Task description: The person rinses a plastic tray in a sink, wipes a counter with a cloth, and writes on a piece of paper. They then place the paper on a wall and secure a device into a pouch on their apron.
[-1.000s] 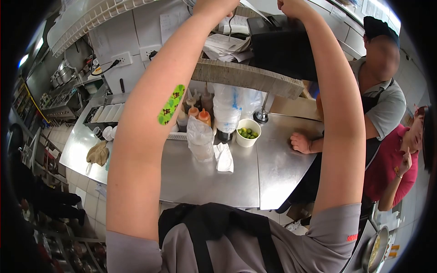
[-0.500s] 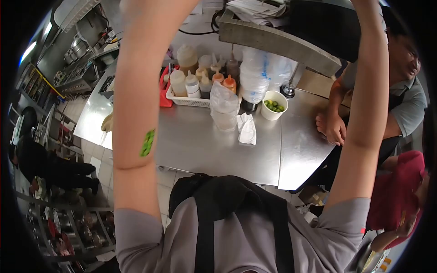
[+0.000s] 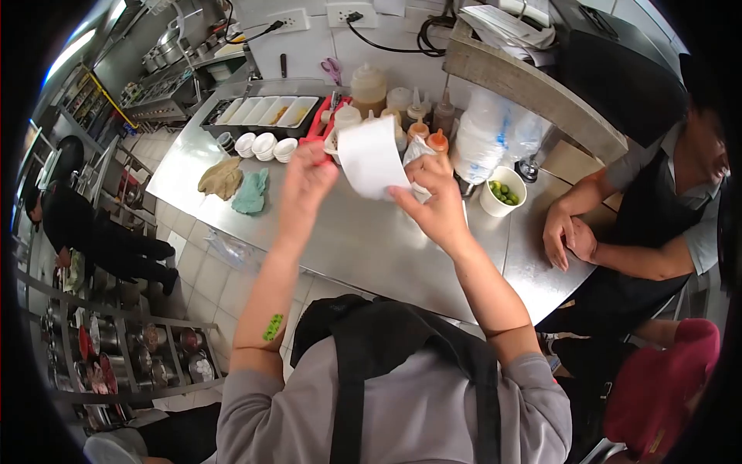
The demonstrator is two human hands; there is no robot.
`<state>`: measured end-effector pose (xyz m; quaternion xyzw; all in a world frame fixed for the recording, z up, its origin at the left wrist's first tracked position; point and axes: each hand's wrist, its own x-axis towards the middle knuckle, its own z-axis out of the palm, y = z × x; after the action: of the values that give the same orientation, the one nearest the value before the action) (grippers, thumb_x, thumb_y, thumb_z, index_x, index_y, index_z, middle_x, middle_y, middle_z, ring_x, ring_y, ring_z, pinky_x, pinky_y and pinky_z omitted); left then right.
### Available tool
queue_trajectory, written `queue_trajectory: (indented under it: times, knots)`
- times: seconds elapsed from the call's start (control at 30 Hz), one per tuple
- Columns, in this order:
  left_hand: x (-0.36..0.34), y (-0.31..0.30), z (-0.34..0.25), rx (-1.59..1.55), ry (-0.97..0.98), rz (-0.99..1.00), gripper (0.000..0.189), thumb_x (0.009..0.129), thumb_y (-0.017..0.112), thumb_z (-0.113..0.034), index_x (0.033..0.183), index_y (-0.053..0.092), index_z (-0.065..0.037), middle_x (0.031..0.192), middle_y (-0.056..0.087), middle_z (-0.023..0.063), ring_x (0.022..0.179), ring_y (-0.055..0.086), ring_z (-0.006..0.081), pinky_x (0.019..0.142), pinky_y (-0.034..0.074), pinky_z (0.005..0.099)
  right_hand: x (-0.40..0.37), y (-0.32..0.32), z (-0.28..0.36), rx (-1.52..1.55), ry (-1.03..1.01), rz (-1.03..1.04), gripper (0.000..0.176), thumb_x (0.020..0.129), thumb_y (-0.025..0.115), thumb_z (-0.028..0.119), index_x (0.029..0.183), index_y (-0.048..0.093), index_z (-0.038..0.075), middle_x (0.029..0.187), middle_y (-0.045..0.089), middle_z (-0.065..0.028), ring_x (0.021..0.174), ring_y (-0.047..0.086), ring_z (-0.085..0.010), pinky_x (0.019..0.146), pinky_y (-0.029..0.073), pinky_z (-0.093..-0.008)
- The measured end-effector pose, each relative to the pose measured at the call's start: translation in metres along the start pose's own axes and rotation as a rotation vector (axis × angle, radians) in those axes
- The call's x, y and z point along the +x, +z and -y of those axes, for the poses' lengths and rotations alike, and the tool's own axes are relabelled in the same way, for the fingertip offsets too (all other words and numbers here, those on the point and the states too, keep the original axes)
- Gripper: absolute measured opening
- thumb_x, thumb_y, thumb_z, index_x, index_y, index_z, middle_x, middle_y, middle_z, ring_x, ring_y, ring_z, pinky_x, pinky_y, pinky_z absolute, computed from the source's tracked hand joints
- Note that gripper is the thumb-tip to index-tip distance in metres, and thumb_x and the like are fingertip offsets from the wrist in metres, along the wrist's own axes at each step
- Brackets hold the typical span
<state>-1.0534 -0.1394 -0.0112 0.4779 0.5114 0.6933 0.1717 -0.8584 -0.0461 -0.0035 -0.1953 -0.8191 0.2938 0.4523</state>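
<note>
A curled white sheet of paper (image 3: 375, 158) is held up above the steel counter. My right hand (image 3: 437, 197) pinches its lower right edge between thumb and fingers. Just left of the sheet is my left hand (image 3: 311, 182), fingers curled closed; what they hold, if anything, is too small to tell. Behind the paper stand squeeze bottles (image 3: 369, 89), partly hidden, beside a red holder (image 3: 315, 127). A white tub of green limes (image 3: 502, 193) sits right of my right hand.
White trays (image 3: 270, 112), stacked small dishes (image 3: 264, 145), and brown (image 3: 220, 178) and green cloths (image 3: 251, 192) lie on the left. A metal shelf (image 3: 533, 85) overhangs bagged containers (image 3: 487, 135). A co-worker's folded arms (image 3: 576, 232) rest at the counter's right; other people stand farther off.
Both hands, previously raised out of the frame, have come down into view with the white sheet. The camera view has shifted, showing more of the counter's left side.
</note>
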Motion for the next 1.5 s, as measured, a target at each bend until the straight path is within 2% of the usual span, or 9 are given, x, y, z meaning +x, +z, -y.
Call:
queue_trajectory:
  times: [0.2,0.3,0.43,0.6,0.67,0.73,0.83,1.0,1.5]
  knots:
    - [-0.021,-0.006,0.049,-0.474,-0.419,0.148,0.061,0.086,0.059,-0.008,0.136,0.024,-0.003,0.113,0.055,0.013,0.107,0.053,0.0202,0.091,0.042,0.0304,-0.016,0.046,-0.035,0.205,0.279,0.326,0.018,0.073,0.073,0.015,0.076,0.063,0.0,0.08,0.054,-0.0036,0.081,0.05,-0.0176,0.072,0.04,-0.0296]
    - [-0.019,-0.018,0.084,-0.302,-0.274,-0.029,0.057,0.085,0.058,-0.002,0.134,0.029,-0.003,0.11,0.058,0.0142,0.103,0.056,0.0182,0.087,0.045,0.0301,0.002,0.065,-0.038,0.071,0.223,0.332,0.023,0.074,0.071,0.018,0.086,0.063,0.0,0.08,0.052,-0.0052,0.076,0.05,-0.0169,0.069,0.042,-0.0285]
    - [-0.042,-0.063,0.175,0.628,-0.168,0.171,0.026,0.08,0.059,-0.003,0.106,0.059,-0.004,0.083,0.058,0.0102,0.066,0.056,0.0185,0.062,0.045,0.0297,0.076,0.104,-0.056,-0.108,-0.037,0.217,0.033,0.075,0.069,0.025,0.097,0.063,0.0,0.088,0.058,-0.0096,0.079,0.055,-0.0205,0.071,0.045,-0.0315]
    - [-0.054,-0.076,0.187,0.497,-0.109,0.139,0.02,0.078,0.059,-0.004,0.098,0.063,-0.004,0.077,0.052,0.0104,0.06,0.05,0.0208,0.057,0.042,0.0305,0.206,0.167,-0.077,0.137,0.413,0.358,0.025,0.075,0.061,0.018,0.089,0.065,-0.002,0.08,0.067,-0.0153,0.071,0.065,-0.0268,0.066,0.05,-0.0373]
    - [-0.056,-0.076,0.184,0.48,-0.119,0.169,0.022,0.078,0.059,-0.003,0.1,0.062,-0.004,0.078,0.052,0.0101,0.06,0.049,0.0202,0.057,0.042,0.0305,0.253,0.213,-0.15,0.048,0.354,0.344,0.023,0.074,0.061,0.018,0.088,0.067,0.0,0.084,0.067,-0.0164,0.075,0.065,-0.0271,0.069,0.05,-0.0366]
    - [-0.052,-0.077,0.186,0.452,-0.118,0.163,0.026,0.079,0.059,-0.003,0.105,0.061,-0.006,0.081,0.051,0.0073,0.056,0.047,0.0155,0.053,0.04,0.028,0.291,0.229,-0.175,-0.87,-0.104,0.594,0.015,0.076,0.058,0.012,0.074,0.068,0.001,0.074,0.066,-0.0151,0.064,0.064,-0.0213,0.055,0.05,-0.0334]
    - [-0.044,-0.083,0.189,0.372,-0.197,0.176,0.029,0.078,0.06,-0.003,0.107,0.059,-0.004,0.088,0.051,0.0068,0.057,0.048,0.0137,0.054,0.041,0.0263,0.317,0.232,-0.196,-0.915,0.035,0.88,0.009,0.072,0.06,0.003,0.067,0.067,0.001,0.069,0.064,-0.0181,0.058,0.064,-0.0242,0.051,0.05,-0.0373]
    - [-0.034,-0.086,0.197,0.238,-0.275,0.176,0.029,0.079,0.06,-0.003,0.108,0.058,-0.003,0.092,0.05,0.0071,0.062,0.05,0.0147,0.058,0.043,0.0271,0.327,0.256,-0.261,-0.779,0.574,0.769,0.006,0.073,0.066,0.008,0.071,0.066,0.001,0.064,0.062,-0.0149,0.052,0.06,-0.0237,0.047,0.049,-0.038]
    - [-0.026,-0.08,0.188,0.375,-0.271,0.301,0.027,0.079,0.06,-0.004,0.106,0.059,-0.003,0.09,0.051,0.0077,0.06,0.051,0.0169,0.058,0.044,0.0293,0.351,0.25,-0.273,-0.544,0.703,0.677,0.018,0.074,0.071,0.016,0.072,0.062,0.001,0.066,0.061,-0.0106,0.049,0.056,-0.0224,0.045,0.047,-0.0377]
